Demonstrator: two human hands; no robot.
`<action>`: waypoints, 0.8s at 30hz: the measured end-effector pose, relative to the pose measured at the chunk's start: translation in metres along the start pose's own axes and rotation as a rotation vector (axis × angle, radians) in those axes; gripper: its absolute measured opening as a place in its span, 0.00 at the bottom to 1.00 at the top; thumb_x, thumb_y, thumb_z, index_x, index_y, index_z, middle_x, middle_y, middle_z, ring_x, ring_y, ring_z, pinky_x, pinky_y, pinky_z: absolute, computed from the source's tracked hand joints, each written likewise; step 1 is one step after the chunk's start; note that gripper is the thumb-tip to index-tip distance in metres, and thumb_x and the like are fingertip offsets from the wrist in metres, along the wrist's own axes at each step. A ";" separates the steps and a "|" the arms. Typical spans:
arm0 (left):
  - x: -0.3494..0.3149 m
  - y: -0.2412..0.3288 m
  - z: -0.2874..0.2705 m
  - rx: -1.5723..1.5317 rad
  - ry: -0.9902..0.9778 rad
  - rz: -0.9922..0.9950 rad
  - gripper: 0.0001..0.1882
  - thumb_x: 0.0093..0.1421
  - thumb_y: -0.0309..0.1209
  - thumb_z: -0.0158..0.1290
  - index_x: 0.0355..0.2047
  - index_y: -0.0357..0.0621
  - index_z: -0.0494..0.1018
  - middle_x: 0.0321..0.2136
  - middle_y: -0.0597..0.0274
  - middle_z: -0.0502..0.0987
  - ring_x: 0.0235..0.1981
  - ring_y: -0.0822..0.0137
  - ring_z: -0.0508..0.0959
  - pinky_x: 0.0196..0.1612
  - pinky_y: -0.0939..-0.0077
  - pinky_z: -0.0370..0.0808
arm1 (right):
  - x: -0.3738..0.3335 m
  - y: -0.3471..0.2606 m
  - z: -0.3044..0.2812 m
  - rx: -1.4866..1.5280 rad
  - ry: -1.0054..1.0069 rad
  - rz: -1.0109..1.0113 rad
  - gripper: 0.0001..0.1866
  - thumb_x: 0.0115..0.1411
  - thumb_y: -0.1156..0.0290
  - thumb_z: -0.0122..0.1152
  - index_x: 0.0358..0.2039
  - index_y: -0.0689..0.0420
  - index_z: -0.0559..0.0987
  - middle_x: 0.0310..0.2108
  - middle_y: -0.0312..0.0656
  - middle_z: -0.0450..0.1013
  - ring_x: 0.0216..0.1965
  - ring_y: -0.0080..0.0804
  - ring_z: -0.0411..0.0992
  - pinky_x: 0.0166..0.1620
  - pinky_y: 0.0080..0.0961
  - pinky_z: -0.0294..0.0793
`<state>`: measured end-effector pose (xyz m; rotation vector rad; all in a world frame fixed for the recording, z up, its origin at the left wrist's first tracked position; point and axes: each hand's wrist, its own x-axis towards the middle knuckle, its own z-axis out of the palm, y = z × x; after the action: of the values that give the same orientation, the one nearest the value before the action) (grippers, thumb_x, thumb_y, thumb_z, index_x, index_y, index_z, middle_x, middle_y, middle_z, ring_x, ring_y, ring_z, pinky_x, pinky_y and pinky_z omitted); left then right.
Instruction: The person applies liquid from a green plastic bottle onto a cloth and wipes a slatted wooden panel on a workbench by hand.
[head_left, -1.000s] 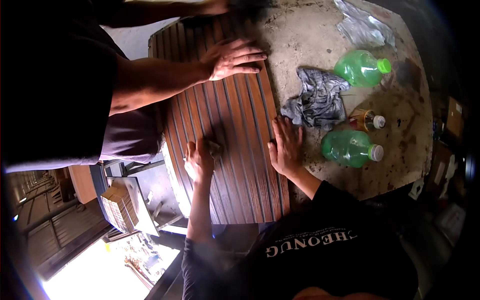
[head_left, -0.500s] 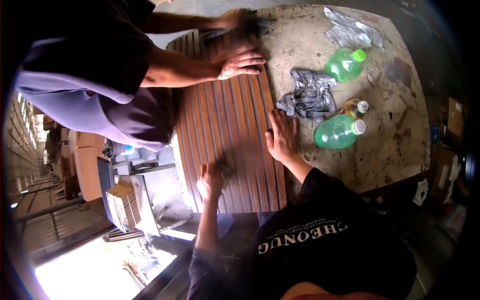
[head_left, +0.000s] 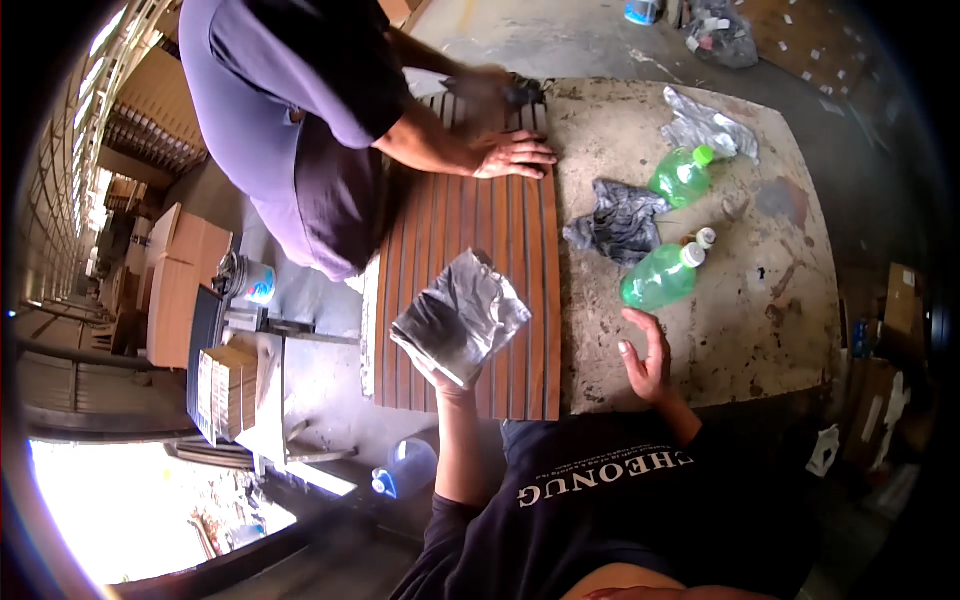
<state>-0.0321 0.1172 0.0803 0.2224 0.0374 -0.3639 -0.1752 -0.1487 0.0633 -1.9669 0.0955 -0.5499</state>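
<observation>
A folded grey cloth (head_left: pixel 465 315), creased and stained, is in my left hand (head_left: pixel 452 380) above the near part of a brown slatted wood panel (head_left: pixel 500 215). The cloth hides most of the fingers. My right hand (head_left: pixel 650 362) is empty, fingers apart, just below a green plastic bottle (head_left: pixel 660 280) with a white cap; I cannot tell whether they touch. At the panel's far end a co-worker's hand (head_left: pixel 515 155) lies flat on the slats. The co-worker's other hand (head_left: pixel 485 95), blurred, is by a dark rag (head_left: pixel 522 90).
On the stained worktable (head_left: pixel 730 340) lie a crumpled dark grey cloth (head_left: pixel 615 220), a green-capped bottle (head_left: pixel 682 178), a small amber bottle (head_left: pixel 700 238) and a pale cloth (head_left: pixel 710 125). A blue water jug (head_left: pixel 408 468) is on the floor. Stacked boards (head_left: pixel 228 390) stand left.
My left hand has risen off the panel, and the grey cloth now shows in it. My right hand has left the panel's edge and moved right, toward the green bottle. The view has shifted.
</observation>
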 end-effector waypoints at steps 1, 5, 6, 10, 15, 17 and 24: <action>-0.001 -0.007 -0.001 0.063 -0.035 -0.011 0.52 0.48 0.66 0.53 0.62 0.43 0.51 0.63 0.52 0.51 0.62 0.46 0.56 0.61 0.42 0.57 | 0.004 -0.002 -0.002 0.019 -0.021 -0.003 0.21 0.57 0.76 0.55 0.51 0.64 0.67 0.49 0.51 0.68 0.51 0.43 0.68 0.54 0.34 0.65; -0.008 -0.026 -0.010 0.231 0.080 0.044 0.40 0.53 0.57 0.52 0.58 0.44 0.61 0.57 0.52 0.64 0.59 0.49 0.63 0.59 0.44 0.62 | 0.018 -0.025 -0.011 0.044 0.077 -0.145 0.19 0.56 0.77 0.57 0.48 0.64 0.68 0.47 0.50 0.70 0.48 0.41 0.70 0.51 0.32 0.67; -0.011 -0.026 -0.001 0.248 0.005 0.009 0.33 0.53 0.47 0.53 0.57 0.44 0.64 0.56 0.53 0.67 0.58 0.50 0.64 0.59 0.47 0.62 | 0.017 -0.023 -0.014 0.038 0.096 -0.147 0.19 0.56 0.77 0.57 0.48 0.64 0.68 0.47 0.50 0.70 0.48 0.41 0.70 0.51 0.32 0.67; -0.004 -0.044 0.029 0.302 -0.013 -0.192 0.32 0.54 0.47 0.52 0.56 0.44 0.64 0.53 0.51 0.68 0.55 0.50 0.67 0.57 0.47 0.65 | 0.028 -0.025 -0.016 0.149 0.024 -0.214 0.24 0.52 0.73 0.63 0.50 0.62 0.68 0.49 0.50 0.69 0.51 0.41 0.69 0.53 0.34 0.67; -0.003 -0.078 0.052 0.363 -0.078 -0.310 0.39 0.59 0.60 0.44 0.59 0.40 0.59 0.56 0.50 0.64 0.56 0.53 0.67 0.58 0.56 0.66 | 0.069 -0.051 0.020 -0.212 -0.339 -0.442 0.35 0.46 0.59 0.69 0.55 0.53 0.67 0.60 0.45 0.58 0.62 0.48 0.57 0.60 0.45 0.60; -0.010 -0.082 0.039 0.502 -0.161 -0.306 0.39 0.59 0.57 0.47 0.60 0.41 0.56 0.57 0.51 0.64 0.56 0.54 0.67 0.58 0.58 0.65 | 0.072 -0.023 0.036 -0.226 -0.366 -0.454 0.39 0.42 0.61 0.70 0.56 0.53 0.67 0.62 0.46 0.56 0.63 0.48 0.55 0.61 0.44 0.60; -0.020 -0.082 0.028 0.699 -0.053 -0.389 0.37 0.61 0.55 0.44 0.61 0.41 0.55 0.56 0.52 0.64 0.56 0.57 0.67 0.58 0.58 0.65 | 0.066 -0.011 0.038 0.257 -0.440 -0.407 0.41 0.45 0.55 0.69 0.58 0.53 0.64 0.60 0.47 0.59 0.60 0.51 0.59 0.59 0.44 0.62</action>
<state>-0.0805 0.0437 0.0916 0.9041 -0.1030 -0.7647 -0.1024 -0.1315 0.0818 -1.8136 -0.6315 -0.3512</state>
